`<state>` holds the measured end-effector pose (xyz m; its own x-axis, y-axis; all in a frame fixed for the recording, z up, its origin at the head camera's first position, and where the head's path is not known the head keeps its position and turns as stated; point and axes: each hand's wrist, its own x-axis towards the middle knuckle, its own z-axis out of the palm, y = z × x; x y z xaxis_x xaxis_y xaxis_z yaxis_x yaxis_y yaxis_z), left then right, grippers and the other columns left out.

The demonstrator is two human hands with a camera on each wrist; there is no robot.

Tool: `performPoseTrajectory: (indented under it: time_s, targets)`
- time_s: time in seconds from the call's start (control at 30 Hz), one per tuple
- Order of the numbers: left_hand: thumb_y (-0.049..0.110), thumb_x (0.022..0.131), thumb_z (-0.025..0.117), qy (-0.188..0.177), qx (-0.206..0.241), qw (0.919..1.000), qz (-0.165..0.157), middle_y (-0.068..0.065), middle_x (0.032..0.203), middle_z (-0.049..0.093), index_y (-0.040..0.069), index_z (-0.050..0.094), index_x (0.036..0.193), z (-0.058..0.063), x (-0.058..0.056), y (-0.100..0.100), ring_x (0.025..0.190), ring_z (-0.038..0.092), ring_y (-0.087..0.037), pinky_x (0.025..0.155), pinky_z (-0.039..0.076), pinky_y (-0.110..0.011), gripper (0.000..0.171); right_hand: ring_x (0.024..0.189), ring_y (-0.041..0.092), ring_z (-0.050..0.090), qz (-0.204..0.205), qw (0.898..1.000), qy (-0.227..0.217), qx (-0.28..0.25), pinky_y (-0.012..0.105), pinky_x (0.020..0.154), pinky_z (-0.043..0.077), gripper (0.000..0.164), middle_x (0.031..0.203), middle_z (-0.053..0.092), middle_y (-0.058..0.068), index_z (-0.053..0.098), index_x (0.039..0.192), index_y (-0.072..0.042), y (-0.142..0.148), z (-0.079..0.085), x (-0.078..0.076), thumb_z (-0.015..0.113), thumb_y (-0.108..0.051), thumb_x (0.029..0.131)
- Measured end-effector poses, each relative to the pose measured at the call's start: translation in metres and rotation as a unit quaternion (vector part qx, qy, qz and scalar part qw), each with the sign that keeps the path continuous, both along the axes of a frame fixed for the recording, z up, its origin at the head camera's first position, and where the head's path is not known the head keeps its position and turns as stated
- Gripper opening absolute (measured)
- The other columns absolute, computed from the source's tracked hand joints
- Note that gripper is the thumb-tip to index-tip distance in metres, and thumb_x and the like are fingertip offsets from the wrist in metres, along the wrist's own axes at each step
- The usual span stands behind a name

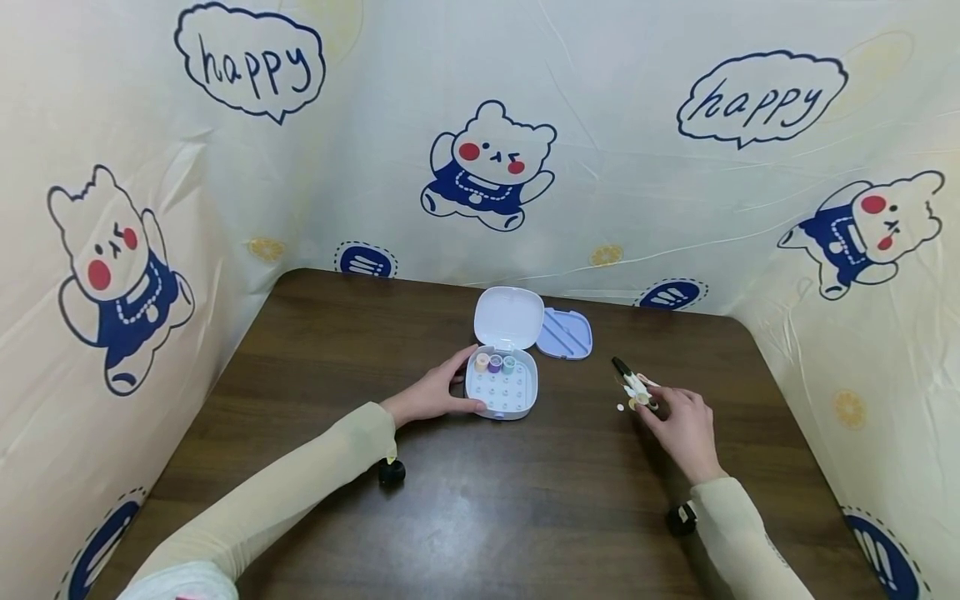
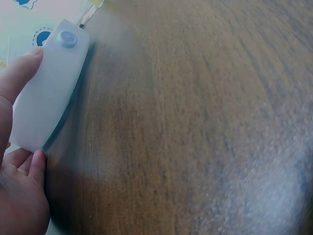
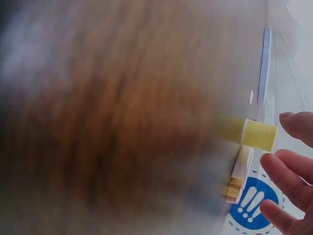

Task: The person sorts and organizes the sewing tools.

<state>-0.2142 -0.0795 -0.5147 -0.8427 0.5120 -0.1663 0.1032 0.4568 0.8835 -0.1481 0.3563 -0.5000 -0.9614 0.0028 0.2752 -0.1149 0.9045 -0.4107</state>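
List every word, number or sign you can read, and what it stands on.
"happy": left speech bubble, backdrop.
"happy": right speech bubble, backdrop.
"!!!": blue badges, same backdrop.
Too small to read: marks on right sleeve.
White box: nothing readable.

I'm standing in what looks like a small screened-off recording booth; whether it lies inside a home or a studio, I can't tell. Creased pale sheeting [image 1: 637, 50] rises on three sides of a dark wood-grain bench [image 1: 540, 517], its print a cheerful run of cartoon bears [image 1: 476, 192], "happy" speech bubbles [image 1: 251, 67] and orange slices [image 1: 266, 249]. Black wrist cameras [image 1: 392, 473] by two cream sleeves [image 1: 292, 483] suggest filming.
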Motion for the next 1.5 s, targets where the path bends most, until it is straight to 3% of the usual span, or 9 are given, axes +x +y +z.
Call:
performPoseTrajectory:
  time_s: [0.67, 1.0, 1.5]
  targets:
    - [0.038, 0.088, 0.085, 0.002, 0.008, 1.0000, -0.003, -0.008, 0.170, 0.026, 0.027, 0.017, 0.167, -0.005, -0.004, 0.000, 0.148, 0.041, -0.031, 0.122, 0.034, -0.047, 0.105, 0.116, 0.049, 0.053, -0.020, 0.996, -0.077, -0.048, 0.067, 0.097, 0.034, 0.027, 0.108, 0.075, 0.021, 0.070, 0.114, 0.000, 0.001, -0.006, -0.006, 0.075, -0.018, 0.095]
    - [0.038, 0.089, 0.085, 0.004, 0.007, 1.0000, -0.002, -0.007, 0.170, 0.026, 0.029, 0.018, 0.167, -0.005, -0.003, -0.001, 0.148, 0.041, -0.031, 0.123, 0.033, -0.048, 0.104, 0.117, 0.046, 0.054, -0.021, 0.995, -0.077, -0.053, 0.064, 0.101, 0.035, 0.025, 0.109, 0.076, 0.022, 0.071, 0.112, 0.002, -0.003, -0.001, -0.006, 0.075, -0.017, 0.095]
    - [0.040, 0.087, 0.086, 0.002, 0.006, 1.0000, 0.001, -0.008, 0.170, 0.026, 0.028, 0.017, 0.167, -0.006, -0.003, -0.001, 0.148, 0.041, -0.031, 0.122, 0.034, -0.048, 0.106, 0.115, 0.045, 0.056, -0.006, 0.998, -0.041, -0.051, 0.065, 0.100, 0.033, 0.020, 0.098, 0.078, 0.019, 0.074, 0.104, 0.001, -0.015, 0.005, -0.007, 0.077, -0.014, 0.091]
